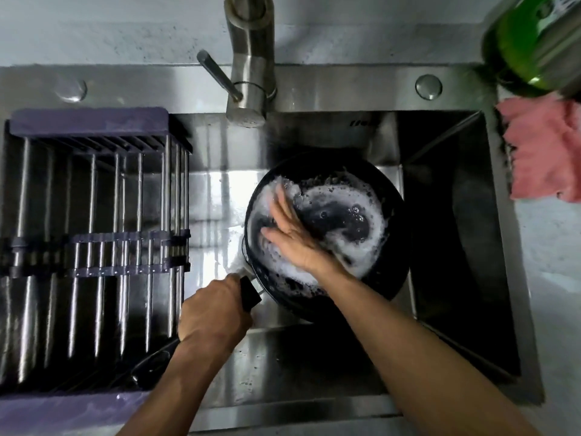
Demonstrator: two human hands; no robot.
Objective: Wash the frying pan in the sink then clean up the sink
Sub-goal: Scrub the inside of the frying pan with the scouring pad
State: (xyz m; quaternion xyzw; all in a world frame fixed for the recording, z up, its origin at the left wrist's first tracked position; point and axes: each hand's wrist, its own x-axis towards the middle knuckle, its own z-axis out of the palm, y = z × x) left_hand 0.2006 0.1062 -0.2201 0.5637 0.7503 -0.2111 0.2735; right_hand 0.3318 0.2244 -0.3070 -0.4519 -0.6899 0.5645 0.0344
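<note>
Frying pan (pixel 330 228) sits in the sink (pixel 440 278), full of suds. Left hand (pixel 213 313) is closed tight around the pan handle (pixel 250 292). Right hand (pixel 292 231) lies flat and open inside the pan, fingers spread, gripping nothing.

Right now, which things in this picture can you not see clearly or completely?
Head view only:
- Black frying pan bottom: covered by white foam and the right hand.
- Pan handle: mostly wrapped by the left hand.
- Green bottle: blurred, cut off by the frame's top-right corner.
- Sink drain: not visible.
</note>
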